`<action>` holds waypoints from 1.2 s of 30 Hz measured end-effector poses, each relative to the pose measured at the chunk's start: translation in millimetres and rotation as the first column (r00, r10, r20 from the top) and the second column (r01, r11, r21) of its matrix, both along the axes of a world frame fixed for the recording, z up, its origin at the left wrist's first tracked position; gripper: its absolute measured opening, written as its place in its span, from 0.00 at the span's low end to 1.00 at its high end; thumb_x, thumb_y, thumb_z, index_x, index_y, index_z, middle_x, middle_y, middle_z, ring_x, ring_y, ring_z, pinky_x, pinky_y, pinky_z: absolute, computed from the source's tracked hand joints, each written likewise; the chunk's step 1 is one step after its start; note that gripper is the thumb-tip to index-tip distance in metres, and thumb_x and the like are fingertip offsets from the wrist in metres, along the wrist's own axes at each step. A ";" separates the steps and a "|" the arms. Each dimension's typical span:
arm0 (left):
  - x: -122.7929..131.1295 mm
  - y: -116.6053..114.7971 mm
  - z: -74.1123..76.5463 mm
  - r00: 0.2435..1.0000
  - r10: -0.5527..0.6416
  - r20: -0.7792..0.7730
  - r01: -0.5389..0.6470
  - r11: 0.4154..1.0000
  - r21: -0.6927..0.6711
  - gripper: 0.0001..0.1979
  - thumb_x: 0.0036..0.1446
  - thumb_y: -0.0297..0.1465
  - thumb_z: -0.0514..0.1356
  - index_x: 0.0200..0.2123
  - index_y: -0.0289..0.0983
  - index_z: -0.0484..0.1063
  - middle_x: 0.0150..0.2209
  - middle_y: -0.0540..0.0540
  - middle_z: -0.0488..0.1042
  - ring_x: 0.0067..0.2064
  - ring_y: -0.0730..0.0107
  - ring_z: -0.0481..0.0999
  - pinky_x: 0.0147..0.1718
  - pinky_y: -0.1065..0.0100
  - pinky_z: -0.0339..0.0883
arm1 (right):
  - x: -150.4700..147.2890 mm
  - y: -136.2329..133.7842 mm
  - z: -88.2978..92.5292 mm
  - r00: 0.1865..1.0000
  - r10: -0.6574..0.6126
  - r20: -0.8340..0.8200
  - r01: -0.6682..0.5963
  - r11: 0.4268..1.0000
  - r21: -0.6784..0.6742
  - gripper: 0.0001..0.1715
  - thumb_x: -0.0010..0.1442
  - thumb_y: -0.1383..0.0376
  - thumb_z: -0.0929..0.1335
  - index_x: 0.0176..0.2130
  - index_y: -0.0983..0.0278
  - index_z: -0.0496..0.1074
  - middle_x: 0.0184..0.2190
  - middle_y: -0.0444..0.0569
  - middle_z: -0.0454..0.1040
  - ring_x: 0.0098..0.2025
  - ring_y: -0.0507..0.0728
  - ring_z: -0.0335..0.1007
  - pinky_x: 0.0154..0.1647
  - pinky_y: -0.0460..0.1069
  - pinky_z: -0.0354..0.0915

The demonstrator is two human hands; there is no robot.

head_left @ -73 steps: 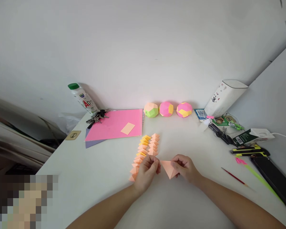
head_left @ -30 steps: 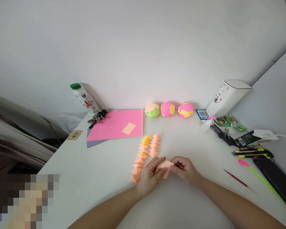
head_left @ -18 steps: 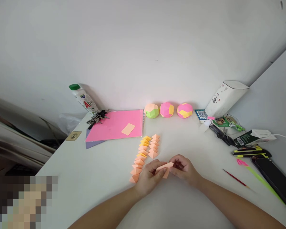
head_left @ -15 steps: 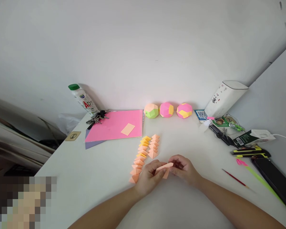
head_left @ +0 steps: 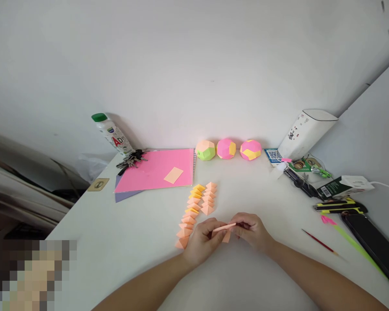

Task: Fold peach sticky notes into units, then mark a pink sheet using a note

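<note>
A folded peach paper piece [head_left: 224, 227] is held between both hands above the white table. My left hand [head_left: 202, 239] is closed on its left part, thumb on the near side. My right hand [head_left: 251, 230] pinches its right end; some of those fingertips are hidden. Just beyond and left of my hands lie two columns of folded paper units, a longer one in peach and yellow [head_left: 187, 220] and a shorter peach one [head_left: 208, 198]. A flat peach paper sheet [head_left: 173, 175] rests on the pink folder [head_left: 152, 168].
Three paper balls [head_left: 226, 149] stand along the wall. Keys [head_left: 131, 160] and a white bottle [head_left: 113, 134] are at the back left. To the right lie a thin brush [head_left: 320, 242], a box cutter [head_left: 339, 205], a black case [head_left: 372, 246] and a small box [head_left: 345, 186].
The held paper has turned so that its upper strip looks thinner, nearly edge-on. My right hand has dipped slightly. Both hands keep their hold.
</note>
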State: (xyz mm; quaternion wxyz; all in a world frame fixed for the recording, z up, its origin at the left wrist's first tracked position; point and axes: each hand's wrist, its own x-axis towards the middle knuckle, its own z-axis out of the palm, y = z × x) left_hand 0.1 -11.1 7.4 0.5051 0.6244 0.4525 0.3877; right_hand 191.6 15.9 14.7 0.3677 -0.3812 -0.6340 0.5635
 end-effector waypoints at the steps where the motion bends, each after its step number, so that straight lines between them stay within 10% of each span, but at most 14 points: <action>1: 0.0 0.0 -0.1 1.000 0.000 0.000 0.000 1.000 -0.001 0.13 0.60 0.37 0.56 0.42 0.43 0.79 0.26 0.49 0.66 0.29 0.69 0.66 0.30 0.69 0.62 | 0.0 0.1 0.0 1.000 -0.005 -0.002 0.005 1.000 -0.001 0.12 0.56 0.56 0.70 0.30 0.63 0.76 0.22 0.43 0.69 0.22 0.50 0.62 0.23 0.46 0.61; 36: -0.3 1.5 -0.5 1.000 -0.018 -0.001 0.018 1.000 0.002 0.10 0.57 0.29 0.56 0.36 0.40 0.79 0.24 0.51 0.63 0.27 0.74 0.63 0.27 0.73 0.58 | 0.8 0.4 -1.1 0.990 -0.010 -0.138 -0.003 0.996 -0.094 0.07 0.55 0.64 0.72 0.27 0.63 0.72 0.23 0.42 0.67 0.23 0.49 0.61 0.23 0.45 0.60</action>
